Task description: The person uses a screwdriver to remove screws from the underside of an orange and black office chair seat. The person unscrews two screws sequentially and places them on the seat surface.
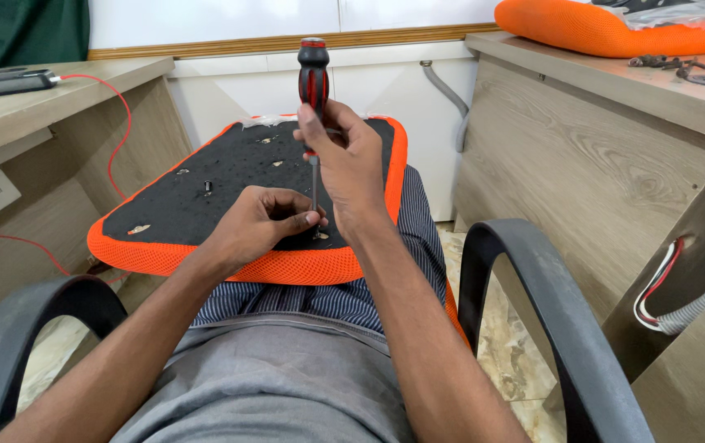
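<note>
Right hand (351, 160) clenched, left hand (258, 221) pinching

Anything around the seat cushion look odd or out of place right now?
Yes: a bundle of red, white and black wires hangs exposed from a hole in the desk side on the right. On the cushion's black underside, torn white wrap clings along the far edge.

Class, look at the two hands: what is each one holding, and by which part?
The right hand grips the screwdriver by its red-and-black handle; the left hand pinches its metal shaft near the tip.
</note>
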